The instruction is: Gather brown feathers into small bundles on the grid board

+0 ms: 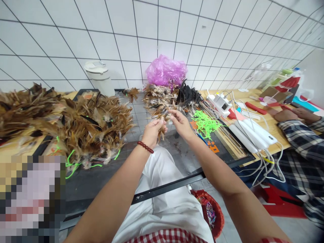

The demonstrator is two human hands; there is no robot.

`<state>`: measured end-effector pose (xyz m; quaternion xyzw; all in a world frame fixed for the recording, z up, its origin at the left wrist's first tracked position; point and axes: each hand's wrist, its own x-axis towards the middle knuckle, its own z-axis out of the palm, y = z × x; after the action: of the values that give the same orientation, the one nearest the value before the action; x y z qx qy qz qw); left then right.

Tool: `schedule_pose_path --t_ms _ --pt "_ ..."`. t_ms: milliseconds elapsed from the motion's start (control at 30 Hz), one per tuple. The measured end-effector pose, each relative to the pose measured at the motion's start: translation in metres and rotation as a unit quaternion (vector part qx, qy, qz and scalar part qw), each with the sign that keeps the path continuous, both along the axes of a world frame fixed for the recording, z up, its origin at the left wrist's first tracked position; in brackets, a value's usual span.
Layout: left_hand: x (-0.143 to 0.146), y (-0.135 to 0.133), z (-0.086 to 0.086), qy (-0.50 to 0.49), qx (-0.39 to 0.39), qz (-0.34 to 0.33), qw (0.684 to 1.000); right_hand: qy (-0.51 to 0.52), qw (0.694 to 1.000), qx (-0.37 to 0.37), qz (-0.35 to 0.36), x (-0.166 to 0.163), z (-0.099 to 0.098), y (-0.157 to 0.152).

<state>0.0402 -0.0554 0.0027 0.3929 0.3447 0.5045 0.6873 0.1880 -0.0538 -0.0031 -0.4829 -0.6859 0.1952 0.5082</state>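
Observation:
My left hand (152, 131), with a red bead bracelet at the wrist, is closed around a small bunch of brown feathers (160, 132) that hangs below the fist. My right hand (180, 124) is beside it, its fingertips pinched on a feather at the top of the bunch. Both hands hover over the dark glass tabletop (101, 182). Just behind them lies a loose heap of brown and white feathers (158, 96) with black feathers (187, 94) next to it.
Finished feather bundles (93, 125) with green ties lie at the left. Green cords (205, 123), white cables and chargers (249, 131) sit at the right. A pink plastic bag (165, 71) and white container (100, 77) stand by the wall. Another person's plaid sleeve (301, 135) rests at the far right. A red basket (212, 212) is on the floor.

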Motion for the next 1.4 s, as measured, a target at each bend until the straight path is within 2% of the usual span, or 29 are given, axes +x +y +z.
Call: schedule_pose_path --t_ms 67,167,267,333,400,600,767,867,1000,1100,1200,1267,1400 --pt "-0.002 0.004 0.000 -0.010 0.000 0.039 0.999 -0.137 0.990 0.005 -0.016 0.000 -0.003 0.004" --pt "-0.005 0.012 -0.003 -0.016 0.017 0.120 0.993 -0.328 0.944 -0.002 -0.023 -0.009 -0.004 0.007" --pt "-0.008 0.018 -0.007 -0.033 0.019 0.185 0.982 -0.422 0.906 -0.017 -0.003 -0.013 -0.002 0.004" --pt "-0.010 0.020 -0.009 -0.038 0.015 0.206 0.978 -0.431 0.902 -0.034 0.002 -0.006 0.000 0.001" --pt "-0.010 0.021 -0.010 -0.039 0.014 0.215 0.976 -0.412 0.910 -0.045 -0.023 0.007 0.001 -0.002" --pt "-0.005 0.019 -0.014 -0.029 0.035 0.205 0.978 -0.327 0.938 0.018 -0.112 0.029 0.001 -0.002" --pt "-0.005 0.019 -0.014 -0.033 0.033 0.211 0.976 -0.342 0.933 0.020 -0.105 0.026 0.007 -0.005" --pt "-0.005 0.019 -0.014 -0.028 0.030 0.213 0.976 -0.348 0.930 -0.009 -0.113 0.027 0.012 -0.008" --pt "-0.005 0.019 -0.014 -0.029 0.032 0.212 0.976 -0.376 0.920 -0.062 -0.090 0.032 0.013 -0.009" --pt "-0.004 0.020 -0.015 -0.029 0.036 0.217 0.975 -0.353 0.928 -0.077 -0.084 0.035 0.012 -0.007" --pt "-0.004 0.019 -0.015 -0.027 0.039 0.221 0.974 -0.292 0.951 -0.021 -0.100 0.036 0.014 -0.004" --pt "-0.004 0.018 -0.013 -0.023 0.038 0.210 0.977 -0.285 0.954 0.038 -0.080 0.033 0.017 -0.006" --pt "-0.003 0.014 -0.010 0.040 0.039 0.159 0.986 -0.371 0.923 0.105 -0.018 0.020 0.026 -0.016"
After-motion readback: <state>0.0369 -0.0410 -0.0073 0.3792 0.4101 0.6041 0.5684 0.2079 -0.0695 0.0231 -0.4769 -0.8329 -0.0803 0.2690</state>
